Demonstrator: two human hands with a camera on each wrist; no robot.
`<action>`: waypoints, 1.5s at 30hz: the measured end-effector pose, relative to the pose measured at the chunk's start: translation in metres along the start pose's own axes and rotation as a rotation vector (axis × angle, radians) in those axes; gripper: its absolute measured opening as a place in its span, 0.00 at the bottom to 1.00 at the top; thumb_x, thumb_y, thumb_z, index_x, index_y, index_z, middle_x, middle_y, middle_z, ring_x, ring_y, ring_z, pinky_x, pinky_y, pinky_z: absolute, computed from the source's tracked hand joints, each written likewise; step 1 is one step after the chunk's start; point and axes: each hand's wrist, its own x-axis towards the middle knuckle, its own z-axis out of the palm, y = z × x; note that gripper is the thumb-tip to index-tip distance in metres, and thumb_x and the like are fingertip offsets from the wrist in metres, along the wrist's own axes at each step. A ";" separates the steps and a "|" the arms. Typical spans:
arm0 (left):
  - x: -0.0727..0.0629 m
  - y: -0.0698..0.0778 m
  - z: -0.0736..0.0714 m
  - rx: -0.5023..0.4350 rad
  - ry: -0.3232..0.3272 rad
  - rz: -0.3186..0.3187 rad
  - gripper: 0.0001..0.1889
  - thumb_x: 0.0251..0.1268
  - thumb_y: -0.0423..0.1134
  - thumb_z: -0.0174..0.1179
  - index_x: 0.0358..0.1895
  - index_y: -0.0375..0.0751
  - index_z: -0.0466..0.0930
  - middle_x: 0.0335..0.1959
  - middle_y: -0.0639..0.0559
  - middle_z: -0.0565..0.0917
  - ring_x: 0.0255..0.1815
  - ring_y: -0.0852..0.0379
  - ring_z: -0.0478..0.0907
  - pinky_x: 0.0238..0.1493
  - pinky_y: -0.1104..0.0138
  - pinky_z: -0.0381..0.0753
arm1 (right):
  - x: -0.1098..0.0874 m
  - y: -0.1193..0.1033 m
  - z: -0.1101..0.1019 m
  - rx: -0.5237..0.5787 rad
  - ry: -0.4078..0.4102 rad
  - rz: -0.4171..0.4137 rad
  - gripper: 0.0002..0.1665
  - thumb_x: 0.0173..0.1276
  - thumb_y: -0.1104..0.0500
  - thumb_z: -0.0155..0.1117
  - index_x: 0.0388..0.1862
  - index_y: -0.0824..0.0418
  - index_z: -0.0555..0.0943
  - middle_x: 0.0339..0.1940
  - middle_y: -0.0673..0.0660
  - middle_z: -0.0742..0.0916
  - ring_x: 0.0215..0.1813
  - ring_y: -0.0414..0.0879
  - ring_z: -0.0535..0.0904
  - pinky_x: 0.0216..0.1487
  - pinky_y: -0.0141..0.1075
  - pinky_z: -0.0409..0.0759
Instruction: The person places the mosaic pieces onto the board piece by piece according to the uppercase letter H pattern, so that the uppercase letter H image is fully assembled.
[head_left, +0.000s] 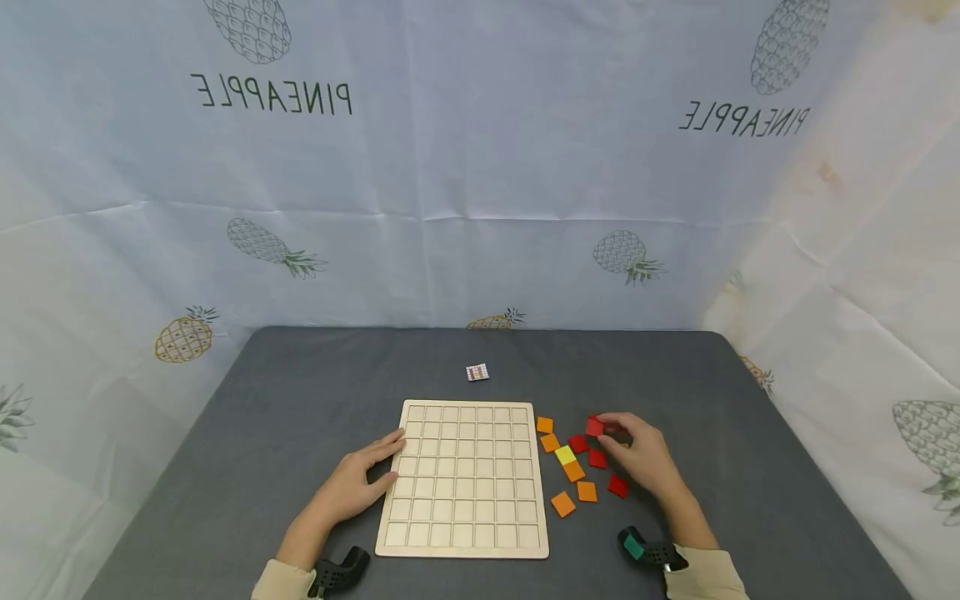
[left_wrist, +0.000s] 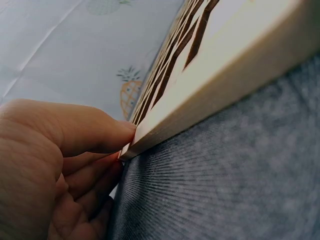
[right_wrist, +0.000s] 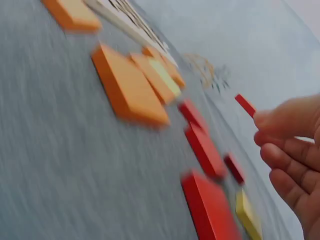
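A square wooden board (head_left: pixel 465 477), marked with a grid of recessed cells, lies flat on the table. At its left edge my left hand (head_left: pixel 348 487) rests with fingers extended; the left wrist view shows the thumb (left_wrist: pixel 107 132) touching the rim. My right hand (head_left: pixel 647 454) pinches a red square tile (head_left: pixel 594 427) between thumb and fingers, and the right wrist view shows this tile (right_wrist: pixel 245 105) edge-on above the table. Around that hand lie several other red tiles (head_left: pixel 618 486). Between them and the board are several orange tiles (head_left: pixel 587 492) and a yellow tile (head_left: pixel 565 455).
Behind the board, a small card (head_left: pixel 477 372) with a coloured pattern lies on the dark grey table (head_left: pixel 337 375). Another yellow piece (right_wrist: pixel 247 215) shows beside the red tiles in the right wrist view. A pineapple-print cloth (head_left: pixel 450 167) hangs past the table's far edge.
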 end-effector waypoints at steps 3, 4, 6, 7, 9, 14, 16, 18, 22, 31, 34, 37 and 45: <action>-0.001 0.000 -0.001 0.001 0.006 -0.001 0.26 0.66 0.42 0.59 0.66 0.38 0.71 0.70 0.48 0.67 0.69 0.44 0.65 0.62 0.46 0.69 | 0.004 -0.012 0.005 0.019 -0.019 -0.009 0.18 0.60 0.58 0.69 0.50 0.58 0.82 0.44 0.53 0.86 0.42 0.47 0.82 0.42 0.42 0.82; -0.001 0.001 -0.001 0.000 0.009 0.000 0.26 0.65 0.41 0.59 0.65 0.38 0.71 0.70 0.48 0.68 0.69 0.44 0.65 0.62 0.46 0.69 | 0.005 -0.016 0.008 0.031 -0.027 -0.011 0.18 0.60 0.58 0.69 0.50 0.58 0.82 0.44 0.53 0.85 0.42 0.47 0.82 0.43 0.43 0.82; -0.002 0.001 -0.001 -0.004 0.017 0.001 0.26 0.65 0.41 0.60 0.65 0.38 0.71 0.69 0.48 0.68 0.69 0.44 0.65 0.62 0.46 0.69 | 0.008 -0.025 0.014 0.054 -0.038 -0.023 0.17 0.60 0.58 0.69 0.50 0.58 0.82 0.44 0.53 0.86 0.42 0.47 0.82 0.43 0.44 0.82; -0.002 0.001 -0.002 -0.005 0.021 0.002 0.26 0.65 0.41 0.60 0.65 0.38 0.71 0.69 0.48 0.68 0.69 0.44 0.65 0.62 0.46 0.69 | 0.010 -0.028 0.017 0.071 -0.043 -0.032 0.17 0.60 0.58 0.69 0.49 0.58 0.82 0.44 0.52 0.85 0.42 0.47 0.82 0.43 0.44 0.82; -0.002 0.001 -0.001 0.000 0.023 0.003 0.26 0.65 0.41 0.60 0.65 0.38 0.71 0.69 0.49 0.68 0.69 0.44 0.65 0.62 0.46 0.69 | 0.014 -0.036 0.023 0.110 -0.057 -0.050 0.17 0.61 0.59 0.68 0.49 0.58 0.82 0.43 0.52 0.85 0.42 0.47 0.82 0.43 0.44 0.83; -0.002 -0.001 0.001 0.004 0.013 0.005 0.26 0.66 0.42 0.59 0.65 0.39 0.71 0.70 0.49 0.68 0.69 0.44 0.65 0.62 0.46 0.69 | 0.025 -0.056 0.040 0.163 -0.102 -0.067 0.16 0.61 0.59 0.68 0.49 0.57 0.82 0.44 0.51 0.85 0.44 0.47 0.82 0.46 0.45 0.83; -0.002 -0.002 0.002 0.003 0.010 0.006 0.26 0.66 0.43 0.59 0.66 0.39 0.71 0.70 0.49 0.68 0.69 0.44 0.65 0.62 0.46 0.69 | 0.028 -0.064 0.047 0.171 -0.116 -0.075 0.16 0.61 0.58 0.68 0.49 0.57 0.83 0.44 0.51 0.85 0.44 0.47 0.81 0.47 0.45 0.82; -0.002 -0.002 0.002 -0.002 0.009 0.005 0.26 0.66 0.42 0.59 0.66 0.39 0.71 0.70 0.49 0.68 0.69 0.44 0.65 0.62 0.46 0.68 | 0.032 -0.071 0.054 0.182 -0.125 -0.093 0.16 0.61 0.59 0.68 0.49 0.57 0.83 0.44 0.51 0.85 0.44 0.46 0.80 0.47 0.45 0.82; -0.002 0.000 0.002 -0.009 0.011 -0.001 0.26 0.66 0.42 0.59 0.65 0.39 0.71 0.70 0.49 0.68 0.69 0.44 0.65 0.62 0.46 0.68 | 0.039 -0.084 0.068 0.214 -0.145 -0.140 0.15 0.62 0.59 0.67 0.48 0.57 0.83 0.44 0.50 0.85 0.45 0.46 0.81 0.46 0.43 0.82; -0.002 0.002 0.001 -0.009 0.005 -0.021 0.26 0.66 0.42 0.59 0.66 0.38 0.70 0.70 0.49 0.68 0.69 0.45 0.65 0.63 0.47 0.68 | 0.053 -0.118 0.104 0.235 -0.211 -0.139 0.13 0.63 0.58 0.66 0.47 0.56 0.83 0.43 0.51 0.85 0.45 0.45 0.81 0.48 0.40 0.81; -0.002 0.002 0.001 -0.013 0.004 -0.022 0.26 0.66 0.42 0.58 0.66 0.38 0.70 0.70 0.48 0.67 0.69 0.44 0.65 0.62 0.46 0.68 | 0.057 -0.126 0.117 0.230 -0.246 -0.146 0.14 0.63 0.57 0.65 0.48 0.57 0.83 0.44 0.51 0.85 0.46 0.45 0.81 0.49 0.39 0.80; -0.001 0.002 0.001 -0.018 0.002 -0.021 0.26 0.66 0.42 0.58 0.66 0.38 0.71 0.70 0.49 0.68 0.69 0.45 0.65 0.62 0.46 0.69 | 0.061 -0.133 0.129 0.212 -0.276 -0.152 0.14 0.64 0.56 0.65 0.48 0.56 0.83 0.46 0.51 0.84 0.47 0.44 0.80 0.50 0.37 0.80; -0.001 0.001 0.002 -0.014 0.012 -0.017 0.26 0.66 0.43 0.59 0.65 0.39 0.71 0.69 0.50 0.68 0.69 0.45 0.66 0.62 0.48 0.69 | 0.067 -0.146 0.150 0.155 -0.306 -0.171 0.14 0.64 0.56 0.64 0.49 0.56 0.83 0.46 0.51 0.84 0.44 0.41 0.78 0.48 0.34 0.78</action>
